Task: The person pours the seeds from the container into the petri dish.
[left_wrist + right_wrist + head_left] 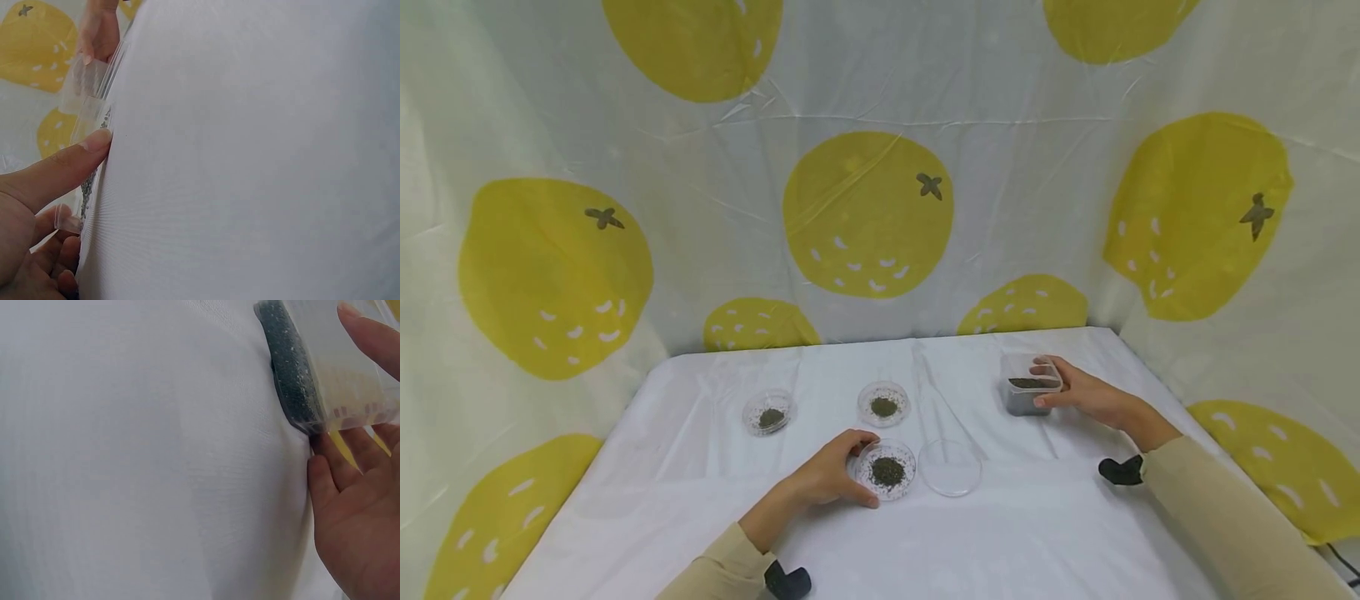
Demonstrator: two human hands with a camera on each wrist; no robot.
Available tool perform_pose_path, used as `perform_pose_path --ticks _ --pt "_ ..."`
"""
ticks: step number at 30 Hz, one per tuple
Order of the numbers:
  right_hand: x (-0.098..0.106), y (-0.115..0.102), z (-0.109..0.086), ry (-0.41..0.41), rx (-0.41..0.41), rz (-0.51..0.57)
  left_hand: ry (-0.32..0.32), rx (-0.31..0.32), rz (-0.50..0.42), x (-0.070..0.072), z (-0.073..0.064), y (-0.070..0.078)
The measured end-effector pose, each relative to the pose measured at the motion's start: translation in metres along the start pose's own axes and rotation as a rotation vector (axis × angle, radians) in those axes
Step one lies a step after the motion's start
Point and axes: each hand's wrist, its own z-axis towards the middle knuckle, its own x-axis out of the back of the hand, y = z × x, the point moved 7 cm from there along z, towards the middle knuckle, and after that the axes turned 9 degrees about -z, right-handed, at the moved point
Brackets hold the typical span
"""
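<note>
My left hand [822, 477] holds a clear petri dish [889, 472] on the white table, thumb at its near edge and fingers round the far side. Dark green granules are heaped in the middle of the dish, with specks scattered about. In the left wrist view the thumb [59, 172] presses at the dish's rim, close to the cloth. My right hand [1093, 396] grips a clear plastic tub [1021, 403] from its right side. Dark granules [290, 369] fill the tub's bottom in the right wrist view, and the thumb and fingers lie on opposite walls.
A clear round lid [950, 468] lies flat just right of the held dish. Two more petri dishes with green heaps, one at the left [769, 412] and one at the centre [883, 405], stand farther back. A lemon-patterned curtain [865, 100] hangs behind the table.
</note>
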Motion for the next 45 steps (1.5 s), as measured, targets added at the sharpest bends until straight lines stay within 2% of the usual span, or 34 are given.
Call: perform_pose_path --ticks 13,18,28,32,38,45 --pt "-0.001 0.006 0.000 0.040 0.017 0.042 -0.007 0.014 -0.020 -0.002 -0.001 0.000" --pt "-0.001 0.000 -0.005 0.060 0.005 0.044 -0.005 0.019 -0.032 -0.003 -0.002 0.000" --pt "0.020 -0.047 -0.023 0.220 0.075 -0.097 0.003 0.018 -0.028 -0.002 -0.001 -0.001" --pt "0.022 -0.066 -0.029 0.263 0.105 -0.132 0.002 0.018 -0.024 0.000 -0.001 -0.001" --pt "0.011 -0.096 -0.031 0.249 0.149 -0.142 0.008 0.011 -0.024 0.002 -0.001 0.001" --pt "-0.015 -0.114 -0.026 0.199 0.190 -0.105 -0.004 0.001 -0.031 0.000 -0.001 0.000"
